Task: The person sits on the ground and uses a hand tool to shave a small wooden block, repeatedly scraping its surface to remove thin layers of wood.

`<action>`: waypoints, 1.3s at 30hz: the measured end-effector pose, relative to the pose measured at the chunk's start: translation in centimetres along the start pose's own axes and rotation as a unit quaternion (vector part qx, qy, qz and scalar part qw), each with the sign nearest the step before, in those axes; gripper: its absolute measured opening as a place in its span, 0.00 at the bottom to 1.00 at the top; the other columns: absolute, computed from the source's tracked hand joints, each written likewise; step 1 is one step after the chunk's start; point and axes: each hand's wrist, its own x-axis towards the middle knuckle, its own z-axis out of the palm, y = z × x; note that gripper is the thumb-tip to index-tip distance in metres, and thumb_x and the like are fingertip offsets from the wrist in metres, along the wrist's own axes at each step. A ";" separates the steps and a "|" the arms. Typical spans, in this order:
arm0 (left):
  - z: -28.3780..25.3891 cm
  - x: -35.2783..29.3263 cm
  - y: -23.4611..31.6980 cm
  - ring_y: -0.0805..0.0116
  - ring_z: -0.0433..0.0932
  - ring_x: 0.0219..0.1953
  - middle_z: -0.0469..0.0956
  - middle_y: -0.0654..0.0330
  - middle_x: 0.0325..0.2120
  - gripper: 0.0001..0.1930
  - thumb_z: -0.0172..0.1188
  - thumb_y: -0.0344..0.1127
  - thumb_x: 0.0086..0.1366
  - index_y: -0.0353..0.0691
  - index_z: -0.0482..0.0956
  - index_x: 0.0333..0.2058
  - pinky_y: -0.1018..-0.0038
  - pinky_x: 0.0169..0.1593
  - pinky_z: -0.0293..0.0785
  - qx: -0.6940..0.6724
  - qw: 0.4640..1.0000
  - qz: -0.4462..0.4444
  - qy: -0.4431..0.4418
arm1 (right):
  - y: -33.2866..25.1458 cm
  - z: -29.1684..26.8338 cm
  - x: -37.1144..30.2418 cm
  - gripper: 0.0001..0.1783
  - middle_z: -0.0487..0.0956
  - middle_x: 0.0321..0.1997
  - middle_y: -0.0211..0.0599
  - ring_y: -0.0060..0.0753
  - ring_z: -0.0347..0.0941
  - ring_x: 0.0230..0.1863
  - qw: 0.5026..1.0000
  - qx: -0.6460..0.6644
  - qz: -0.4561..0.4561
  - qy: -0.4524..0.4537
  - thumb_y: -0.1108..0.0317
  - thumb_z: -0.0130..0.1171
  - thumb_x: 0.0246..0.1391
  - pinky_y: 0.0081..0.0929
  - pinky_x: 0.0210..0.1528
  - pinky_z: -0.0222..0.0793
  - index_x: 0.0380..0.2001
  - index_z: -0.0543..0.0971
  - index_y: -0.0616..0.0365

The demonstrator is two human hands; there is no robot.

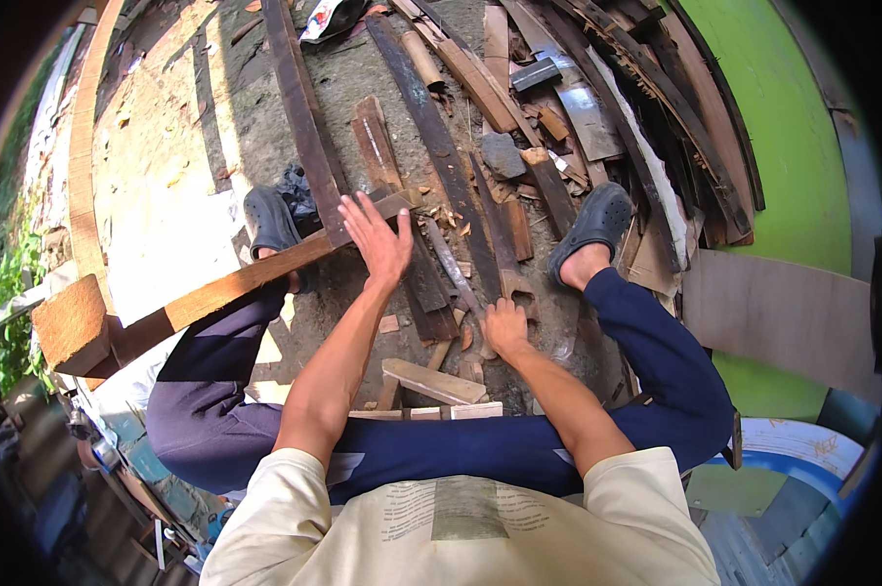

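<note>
My left hand (pixel 378 239) lies with fingers stretched out against the end of a long wooden beam (pixel 255 271). This beam runs from the left side across my left leg. My right hand (pixel 506 329) is low between my legs, its fingers curled. From beside that fist, a long, narrow grey blade (pixel 449 262) points up and left over the ground. The fist appears to be round its lower end; its grip is mostly hidden. Just above my right hand lies a handsaw (pixel 519 286), its wooden handle towards me. A dark plank (pixel 304 122) stretches away from the beam.
Offcuts (pixel 433 381) lie close to my lap. My clog-shod feet (pixel 597 225) stand either side of the work. Planks and scrap wood (pixel 656 117) are heaped at the right, near a green panel (pixel 788 137). A grey stone block (pixel 503 154) sits among the scraps.
</note>
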 end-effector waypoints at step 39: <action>-16.4 7.0 -3.6 0.62 0.88 0.41 0.89 0.59 0.35 0.30 0.59 0.69 0.64 0.46 0.91 0.35 0.67 0.42 0.80 0.537 0.744 0.049 -0.394 | -1.8 -19.0 6.8 0.21 0.71 0.21 0.25 0.21 0.69 0.15 0.581 0.810 0.058 0.047 0.65 0.70 0.60 0.26 0.16 0.68 0.48 0.72 0.64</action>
